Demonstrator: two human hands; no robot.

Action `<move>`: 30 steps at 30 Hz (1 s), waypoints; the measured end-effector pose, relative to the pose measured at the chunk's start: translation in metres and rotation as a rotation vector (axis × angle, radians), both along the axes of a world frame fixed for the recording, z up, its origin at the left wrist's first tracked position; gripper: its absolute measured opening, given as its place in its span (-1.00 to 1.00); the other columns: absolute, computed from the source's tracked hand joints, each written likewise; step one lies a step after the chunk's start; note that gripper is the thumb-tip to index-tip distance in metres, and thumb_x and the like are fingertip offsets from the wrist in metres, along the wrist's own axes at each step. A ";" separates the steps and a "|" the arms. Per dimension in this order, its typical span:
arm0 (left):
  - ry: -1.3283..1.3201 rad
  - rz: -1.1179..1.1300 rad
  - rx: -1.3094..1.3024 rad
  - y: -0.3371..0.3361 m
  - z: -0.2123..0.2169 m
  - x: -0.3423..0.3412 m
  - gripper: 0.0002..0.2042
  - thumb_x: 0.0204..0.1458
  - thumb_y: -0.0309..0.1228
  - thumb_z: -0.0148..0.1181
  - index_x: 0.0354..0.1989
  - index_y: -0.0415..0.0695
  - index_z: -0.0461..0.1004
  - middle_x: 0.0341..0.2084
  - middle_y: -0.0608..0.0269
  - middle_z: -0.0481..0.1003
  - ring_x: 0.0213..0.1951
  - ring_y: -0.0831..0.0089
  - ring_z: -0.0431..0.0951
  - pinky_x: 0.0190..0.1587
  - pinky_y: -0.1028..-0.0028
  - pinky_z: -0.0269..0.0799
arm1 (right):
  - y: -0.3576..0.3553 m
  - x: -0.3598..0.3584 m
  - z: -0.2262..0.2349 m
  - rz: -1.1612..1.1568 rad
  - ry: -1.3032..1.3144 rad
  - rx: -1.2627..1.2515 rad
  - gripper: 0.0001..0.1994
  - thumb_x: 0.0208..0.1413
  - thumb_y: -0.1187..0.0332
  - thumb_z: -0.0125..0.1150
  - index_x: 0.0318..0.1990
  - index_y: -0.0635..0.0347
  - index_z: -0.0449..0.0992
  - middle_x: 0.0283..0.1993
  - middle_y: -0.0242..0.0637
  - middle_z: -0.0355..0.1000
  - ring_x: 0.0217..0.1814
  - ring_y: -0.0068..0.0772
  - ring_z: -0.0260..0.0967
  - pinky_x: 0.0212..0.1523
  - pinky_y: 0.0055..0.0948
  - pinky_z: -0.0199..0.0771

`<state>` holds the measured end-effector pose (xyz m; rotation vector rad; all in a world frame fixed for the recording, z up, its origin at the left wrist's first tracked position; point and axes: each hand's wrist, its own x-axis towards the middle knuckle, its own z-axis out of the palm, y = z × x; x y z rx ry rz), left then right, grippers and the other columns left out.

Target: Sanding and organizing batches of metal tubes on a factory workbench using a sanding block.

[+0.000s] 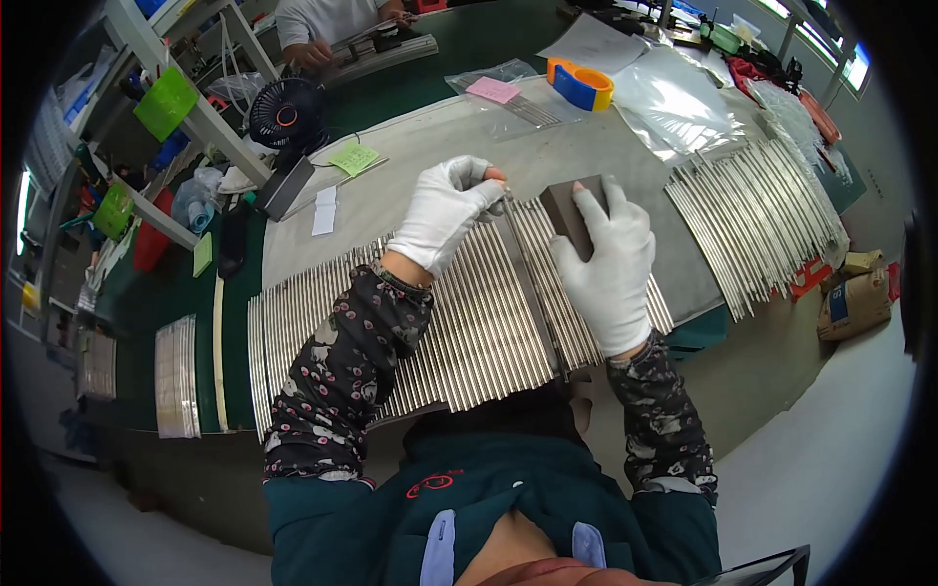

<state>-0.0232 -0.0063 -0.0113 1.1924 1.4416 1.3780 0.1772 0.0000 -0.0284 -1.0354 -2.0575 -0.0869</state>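
Note:
My left hand (438, 215), in a white glove with bare fingertips showing, is closed in a pinch at the far end of one thin metal rod (535, 283). That rod lies in a gap in a wide row of shiny metal rods (469, 332), side by side on the table. My right hand (611, 259), also gloved in white, grips a dark grey-brown rectangular block (567, 217) from above. The block sits over the far ends of the rods right of the gap. Both forearms wear dark patterned sleeves, and the left one covers part of the row.
At the right lies another batch of metal rods (752, 225). Behind are an orange-and-blue tape roll (580, 84), a clear bag with a pink note (493, 90) and plastic sheets (674, 107). A black fan (285, 112) stands far left; another person (327, 24) works across the table.

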 end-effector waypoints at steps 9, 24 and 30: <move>0.015 0.016 0.012 -0.001 -0.001 0.000 -0.86 0.19 -0.49 0.25 -0.14 -0.27 0.56 -0.38 0.30 0.61 -0.37 0.61 0.59 -0.30 0.62 0.51 | -0.014 -0.001 0.005 0.121 0.014 -0.057 -0.45 -0.17 0.30 0.42 0.08 0.20 0.56 0.24 0.15 0.37 0.12 0.09 0.36 0.13 -0.05 0.39; -0.002 0.018 0.029 0.002 -0.003 0.004 -0.84 0.20 -0.46 0.25 -0.12 -0.26 0.56 -0.37 0.29 0.61 -0.38 0.63 0.59 -0.30 0.62 0.54 | -0.004 0.004 0.000 -0.051 -0.044 -0.146 -0.46 -0.15 0.29 0.41 0.08 0.17 0.56 0.24 0.15 0.35 0.10 0.07 0.38 0.09 -0.06 0.39; -0.048 0.044 -0.031 0.000 -0.007 0.004 -0.84 0.20 -0.46 0.25 -0.13 -0.27 0.55 -0.39 0.30 0.60 -0.36 0.61 0.60 -0.28 0.60 0.55 | -0.002 0.002 -0.005 -0.170 -0.132 -0.070 -0.48 -0.15 0.23 0.41 0.05 0.14 0.58 0.21 0.14 0.37 0.08 0.06 0.39 -0.03 -0.06 0.44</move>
